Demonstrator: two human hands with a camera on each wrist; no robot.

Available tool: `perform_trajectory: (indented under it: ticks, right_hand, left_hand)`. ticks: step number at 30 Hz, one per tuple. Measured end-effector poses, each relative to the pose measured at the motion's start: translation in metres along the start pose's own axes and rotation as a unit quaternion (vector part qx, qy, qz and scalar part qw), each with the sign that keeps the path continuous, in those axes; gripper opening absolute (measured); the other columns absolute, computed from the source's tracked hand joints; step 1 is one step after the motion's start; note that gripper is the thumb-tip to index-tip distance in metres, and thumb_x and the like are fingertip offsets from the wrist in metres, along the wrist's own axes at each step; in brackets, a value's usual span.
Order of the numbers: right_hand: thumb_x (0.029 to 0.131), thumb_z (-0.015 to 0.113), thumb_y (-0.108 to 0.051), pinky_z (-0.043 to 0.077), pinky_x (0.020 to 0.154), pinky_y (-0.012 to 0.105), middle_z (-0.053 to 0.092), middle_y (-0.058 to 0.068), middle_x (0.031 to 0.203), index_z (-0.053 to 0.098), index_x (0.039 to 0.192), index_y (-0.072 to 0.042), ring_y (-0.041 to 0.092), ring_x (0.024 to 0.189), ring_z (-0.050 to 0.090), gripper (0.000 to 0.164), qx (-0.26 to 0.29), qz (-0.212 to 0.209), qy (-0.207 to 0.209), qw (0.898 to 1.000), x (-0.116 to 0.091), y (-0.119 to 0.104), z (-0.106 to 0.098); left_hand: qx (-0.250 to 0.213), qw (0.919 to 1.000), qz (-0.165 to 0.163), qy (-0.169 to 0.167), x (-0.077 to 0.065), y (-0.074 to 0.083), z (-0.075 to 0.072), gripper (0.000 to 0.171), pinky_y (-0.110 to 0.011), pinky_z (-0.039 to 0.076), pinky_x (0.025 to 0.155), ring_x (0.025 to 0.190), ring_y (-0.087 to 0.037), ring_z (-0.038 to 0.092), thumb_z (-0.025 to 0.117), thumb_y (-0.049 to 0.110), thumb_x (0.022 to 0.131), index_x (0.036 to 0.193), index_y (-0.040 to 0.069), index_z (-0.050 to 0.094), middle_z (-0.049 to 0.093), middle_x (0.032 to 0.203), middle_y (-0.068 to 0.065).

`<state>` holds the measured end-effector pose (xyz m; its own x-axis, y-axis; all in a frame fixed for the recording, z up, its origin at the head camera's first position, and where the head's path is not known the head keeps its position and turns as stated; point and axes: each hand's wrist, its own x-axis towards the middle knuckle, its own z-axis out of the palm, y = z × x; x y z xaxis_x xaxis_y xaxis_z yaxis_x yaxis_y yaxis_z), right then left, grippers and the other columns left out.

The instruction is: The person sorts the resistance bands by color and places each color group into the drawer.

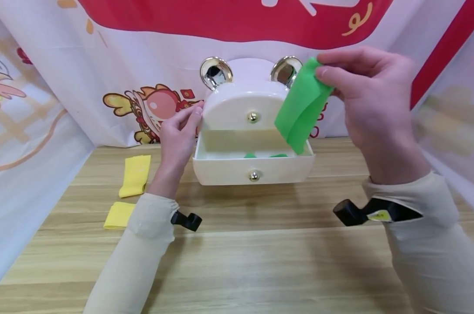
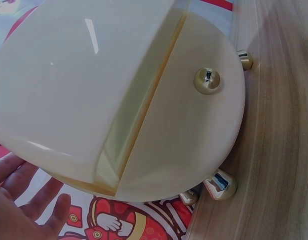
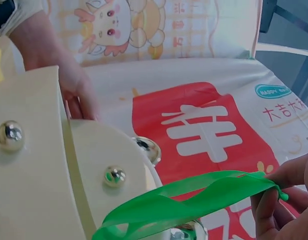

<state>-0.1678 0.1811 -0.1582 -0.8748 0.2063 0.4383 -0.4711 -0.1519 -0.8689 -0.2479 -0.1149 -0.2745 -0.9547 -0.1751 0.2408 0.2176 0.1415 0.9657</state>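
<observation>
My right hand [image 1: 378, 91] pinches a green elastic loop band [image 1: 303, 104] by its top end, between thumb and fingers. The band hangs in front of the right side of a white rounded box [image 1: 229, 109] with gold knobs and gold-rimmed ears. In the right wrist view the band [image 3: 194, 200] shows as a loop. Below, the box's lower drawer [image 1: 221, 172] is pulled out, with bits of green [image 1: 277, 155] showing over its front wall. My left hand [image 1: 179, 135] touches the box's left side with fairly straight fingers.
Two yellow bands, one flat strip [image 1: 135, 174] and one nearer me [image 1: 118, 215], lie on the wooden table [image 1: 252, 261] left of the box. A printed white and red cloth [image 1: 162, 56] hangs behind and along both sides.
</observation>
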Motion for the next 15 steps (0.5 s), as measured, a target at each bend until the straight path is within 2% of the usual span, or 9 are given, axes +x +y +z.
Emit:
perform_trajectory:
  ticks: [6,10,15]
  right_hand:
    - [0.088,0.087,-0.01,0.064,0.088,0.022,0.077,0.01,0.112,0.082,0.112,-0.003,0.024,0.105,0.074,0.025,-0.041,0.013,0.011,0.999,-0.002,0.012,0.008]
    - [0.09,0.085,-0.011,0.064,0.085,0.02,0.077,0.007,0.112,0.083,0.111,-0.005,0.022,0.103,0.072,0.022,-0.075,0.024,0.027,0.997,-0.003,0.02,0.002]
    - [0.091,0.085,-0.015,0.063,0.09,0.021,0.076,0.003,0.115,0.083,0.112,-0.009,0.019,0.109,0.069,0.022,-0.123,0.027,0.041,0.991,-0.005,0.03,-0.009]
  left_hand:
    - [0.001,1.0,-0.002,0.0,0.0,-0.001,-0.001,0.039,-0.033,0.055,0.114,0.129,-0.012,0.068,0.066,0.044,0.104,0.138,0.025,0.072,0.073,0.14,0.005]
    - [0.001,1.0,-0.002,-0.003,0.0,0.0,-0.001,0.039,-0.033,0.054,0.114,0.13,-0.013,0.068,0.066,0.044,0.104,0.138,0.026,0.072,0.072,0.141,0.005]
    - [0.008,1.0,-0.003,-0.005,0.0,0.0,-0.001,0.039,-0.035,0.054,0.114,0.131,-0.014,0.067,0.065,0.046,0.105,0.139,0.028,0.072,0.072,0.142,0.005]
